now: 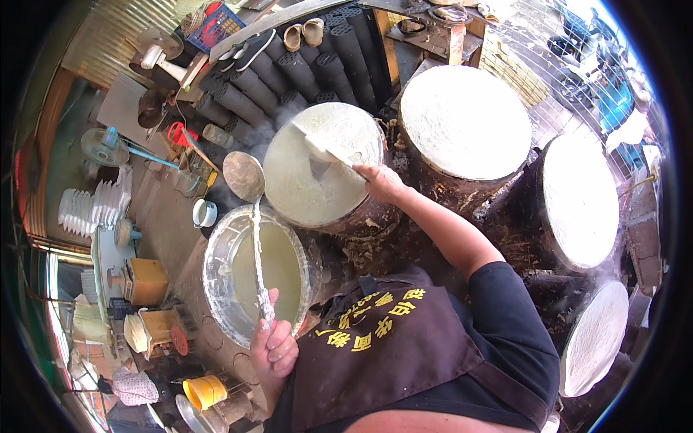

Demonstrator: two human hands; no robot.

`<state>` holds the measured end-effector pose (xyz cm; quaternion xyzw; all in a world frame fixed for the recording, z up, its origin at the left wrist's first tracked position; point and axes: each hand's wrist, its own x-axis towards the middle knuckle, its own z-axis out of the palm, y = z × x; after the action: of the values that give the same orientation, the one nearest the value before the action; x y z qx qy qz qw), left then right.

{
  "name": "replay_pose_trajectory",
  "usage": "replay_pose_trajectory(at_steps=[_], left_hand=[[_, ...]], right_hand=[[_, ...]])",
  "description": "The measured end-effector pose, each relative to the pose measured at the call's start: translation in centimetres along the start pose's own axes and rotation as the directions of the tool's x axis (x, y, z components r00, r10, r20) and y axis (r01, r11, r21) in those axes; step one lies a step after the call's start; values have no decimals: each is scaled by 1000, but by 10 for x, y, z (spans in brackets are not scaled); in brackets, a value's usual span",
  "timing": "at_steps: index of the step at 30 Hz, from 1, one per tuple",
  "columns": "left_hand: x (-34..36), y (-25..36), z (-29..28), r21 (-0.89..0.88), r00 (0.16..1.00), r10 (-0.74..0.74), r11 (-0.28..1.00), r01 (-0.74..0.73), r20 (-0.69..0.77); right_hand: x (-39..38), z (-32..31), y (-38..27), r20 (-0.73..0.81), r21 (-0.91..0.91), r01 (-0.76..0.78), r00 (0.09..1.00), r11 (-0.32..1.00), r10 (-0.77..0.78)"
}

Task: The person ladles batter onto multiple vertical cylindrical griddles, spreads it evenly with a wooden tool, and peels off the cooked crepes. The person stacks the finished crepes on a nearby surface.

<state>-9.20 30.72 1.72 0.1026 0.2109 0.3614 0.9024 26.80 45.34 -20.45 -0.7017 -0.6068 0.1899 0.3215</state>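
Note:
My left hand (274, 348) is closed around the batter-crusted long handle of a ladle (244, 175). The ladle's round metal bowl is raised over the far rim of a translucent tub (216, 268), which holds pale, milky liquid (268, 267). Stretched out ahead, my right hand (382, 182) grips the handle of a pale scraper (323, 149). Its blade meets the round, whitish batter surface (296, 180) on top of a dark drum, and a greyish patch shows beside the blade. Steam drifts at this drum's left edge.
Several more drums with white round tops curve away to my right, among them a far one (465, 119) and a nearer one (581, 202). Dark coal cylinders (249, 94) stand stacked behind. A small white pot (204, 213), a fan (105, 147) and a yellow bucket (204, 392) are on the left.

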Motion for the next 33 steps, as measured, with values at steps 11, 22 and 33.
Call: replay_pose_trajectory(at_steps=[11, 22, 33], left_hand=[[3, -11, 5, -39, 1000, 10, 999, -9, 13], [55, 42, -39, 267, 994, -33, 962, 61, -108], [177, 72, -81, 911, 949, 224, 394, 120, -222]], right_hand=[[-5, -31, 20, 73, 68, 108, 991, 992, -113], [-143, -47, 9, -95, 351, -267, 943, 898, 318], [-180, 39, -95, -4, 694, -347, 875, 631, 485]])
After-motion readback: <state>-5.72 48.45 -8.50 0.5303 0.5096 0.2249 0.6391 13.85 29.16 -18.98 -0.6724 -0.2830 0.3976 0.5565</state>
